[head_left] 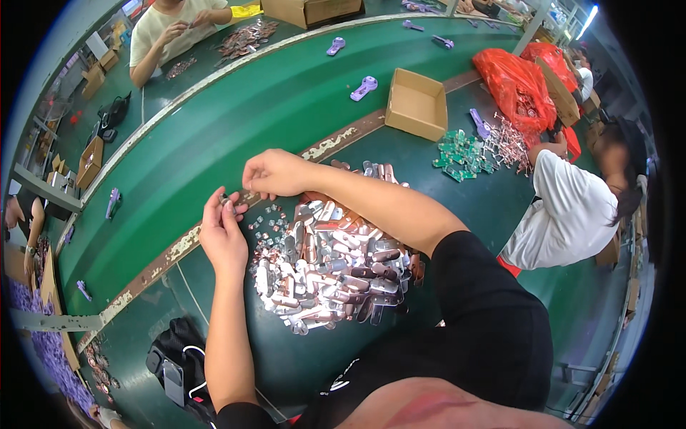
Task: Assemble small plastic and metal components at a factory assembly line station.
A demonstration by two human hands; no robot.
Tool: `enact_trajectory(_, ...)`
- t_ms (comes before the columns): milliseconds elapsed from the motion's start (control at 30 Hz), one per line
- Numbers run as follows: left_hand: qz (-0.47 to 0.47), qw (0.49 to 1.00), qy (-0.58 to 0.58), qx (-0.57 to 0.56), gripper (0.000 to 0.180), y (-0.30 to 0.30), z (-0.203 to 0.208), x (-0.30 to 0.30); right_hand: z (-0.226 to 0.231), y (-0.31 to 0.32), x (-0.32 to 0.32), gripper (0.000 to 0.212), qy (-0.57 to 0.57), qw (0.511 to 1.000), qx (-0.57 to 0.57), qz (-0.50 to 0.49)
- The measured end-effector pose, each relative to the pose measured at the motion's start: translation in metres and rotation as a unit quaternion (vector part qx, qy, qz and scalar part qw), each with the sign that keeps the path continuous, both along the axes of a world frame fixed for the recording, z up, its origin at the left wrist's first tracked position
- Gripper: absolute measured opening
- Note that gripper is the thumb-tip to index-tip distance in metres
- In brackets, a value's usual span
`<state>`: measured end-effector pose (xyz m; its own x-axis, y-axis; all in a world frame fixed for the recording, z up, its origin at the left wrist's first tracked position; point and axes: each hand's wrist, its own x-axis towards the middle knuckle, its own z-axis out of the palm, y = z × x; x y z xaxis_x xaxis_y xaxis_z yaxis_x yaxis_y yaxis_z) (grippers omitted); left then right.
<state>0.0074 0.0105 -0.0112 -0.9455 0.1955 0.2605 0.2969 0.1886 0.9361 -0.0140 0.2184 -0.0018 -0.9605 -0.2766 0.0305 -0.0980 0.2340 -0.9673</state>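
Note:
My left hand (pixel 224 230) is closed, with a small dark shiny part (pixel 226 199) pinched between its fingertips near the belt's edge. Just beyond and to the right, my right hand (pixel 277 174) has its fingers curled together. Whatever it may hold is hidden or too small to name. Under my right forearm lies a wide heap of glossy silver and rose-brown oblong casings (pixel 336 268). Small clear and coppery pieces (pixel 269 227) are scattered along the heap's left side, close to my left wrist.
A green conveyor belt (pixel 286 107) carries spaced purple handheld parts (pixel 364 88) past the worktable. An open cardboard box (pixel 416 105) stands by green circuit boards (pixel 466 154) and a red bag (pixel 516 86). A black bag (pixel 182 357) lies left. Co-workers sit across the belt and at right.

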Motion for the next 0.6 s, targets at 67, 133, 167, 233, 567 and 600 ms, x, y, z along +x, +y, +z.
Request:
enact_trajectory(67, 0.002, 1.0, 0.004, 0.0, 0.026, -0.0008, -0.0026, -0.0012, -0.0002, -0.0001, 0.0005, 0.014, 0.003, 1.0, 0.007, 0.0)
enact_trajectory(133, -0.002, 1.0, -0.011, 0.021, 0.026, -0.0016, -0.0038, -0.0004, 0.0001, -0.0013, 0.0001, 0.014, 0.008, 1.0, 0.014, 0.002)
enact_trajectory(167, 0.0, 0.999, -0.016, 0.032, 0.025, -0.0009, -0.0036, 0.0002, 0.0004, -0.001, 0.0014, 0.014, -0.001, 1.0, 0.012, 0.0)
enact_trajectory(233, 0.001, 0.999, -0.014, 0.033, 0.025, 0.0001, -0.0043, -0.0004, 0.0013, 0.0001, 0.0015, 0.013, -0.01, 1.0, 0.011, -0.001)
enact_trajectory(567, 0.005, 0.999, -0.015, 0.029, 0.022, 0.0006, -0.0017, -0.0005, -0.0024, -0.001, -0.0016, 0.014, -0.007, 1.0, -0.005, -0.007)
enact_trajectory(600, 0.007, 0.999, -0.015, 0.028, 0.022, -0.0005, -0.0028, -0.0007, -0.0035, -0.0028, -0.0018, 0.015, -0.002, 1.0, -0.017, -0.009)
